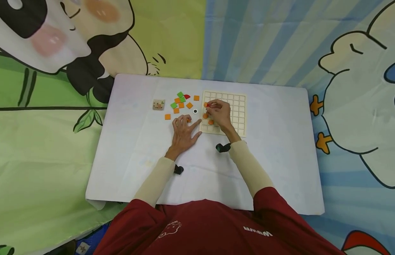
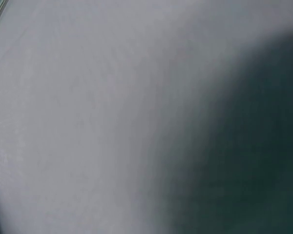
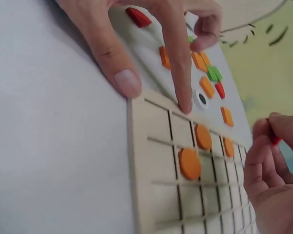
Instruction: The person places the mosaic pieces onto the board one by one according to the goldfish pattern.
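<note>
My right hand [image 1: 219,112] pinches a small red piece [image 3: 275,140] over the left part of a pale wooden grid board [image 1: 243,120]. My left hand [image 1: 183,134] rests at the board's near left corner; its straight thumb and index finger touch the frame, as the right wrist view shows. Round orange pieces lie in the board's cells, among them one [image 3: 190,164] close to the near corner and another [image 3: 203,137] beside it. A red piece [image 3: 138,17] lies behind the left hand. Only pale cloth and a dark blur show in the left wrist view.
Left of the board lie several orange squares [image 1: 167,117], green squares [image 1: 173,105], a red rounded piece [image 1: 187,96] and a white disc with a black centre [image 1: 195,111]. Farther left is a small patterned card or tile [image 1: 158,105]. A white cloth covers the table [image 1: 280,148].
</note>
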The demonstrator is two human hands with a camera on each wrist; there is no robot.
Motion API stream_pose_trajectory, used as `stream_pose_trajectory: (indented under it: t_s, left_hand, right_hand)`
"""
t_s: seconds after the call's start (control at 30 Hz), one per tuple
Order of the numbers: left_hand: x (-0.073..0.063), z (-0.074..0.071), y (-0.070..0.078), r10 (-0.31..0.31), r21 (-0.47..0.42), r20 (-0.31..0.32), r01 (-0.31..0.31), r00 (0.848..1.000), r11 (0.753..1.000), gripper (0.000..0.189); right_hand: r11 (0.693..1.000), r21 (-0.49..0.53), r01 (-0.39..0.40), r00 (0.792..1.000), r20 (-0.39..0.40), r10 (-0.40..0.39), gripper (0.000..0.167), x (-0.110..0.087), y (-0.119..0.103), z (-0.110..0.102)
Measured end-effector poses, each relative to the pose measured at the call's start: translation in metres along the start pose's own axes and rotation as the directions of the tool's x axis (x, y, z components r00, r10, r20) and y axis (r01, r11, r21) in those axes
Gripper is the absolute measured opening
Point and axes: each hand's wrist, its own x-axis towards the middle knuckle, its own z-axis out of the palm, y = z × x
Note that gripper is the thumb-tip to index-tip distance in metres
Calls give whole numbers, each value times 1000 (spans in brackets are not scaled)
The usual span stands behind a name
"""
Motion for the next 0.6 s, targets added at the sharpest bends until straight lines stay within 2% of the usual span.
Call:
stream_pose_trajectory:
  t_s: [0.1, 0.33, 0.43, 0.5, 0.6]
  left_hand:
    - [1, 0, 2, -1, -10, 5, 1, 1000, 1000, 56]
    - [2, -1, 3, -8, -40, 13, 9, 1000, 999, 57]
    - [2, 0, 3, -10, -29, 17, 11, 1000, 1000, 57]
    - [2, 0, 3, -11, -28, 13, 11, 1000, 1000, 57]
    - [2, 0, 3, -10, -40, 9, 11, 1000, 999, 56]
  right_hand:
    - [999, 29, -39, 998, -38, 40, 23, -8, 11, -17]
    - [988, 129, -88, 995, -31, 93, 32, -22, 24, -41]
    - [983, 157, -97, 993, -58, 107, 34, -26, 27, -50]
    - [988, 128, -91, 992, -72, 100, 33, -28, 30, -54]
    - [998, 31, -57, 995, -76, 60, 28, -31, 34, -60]
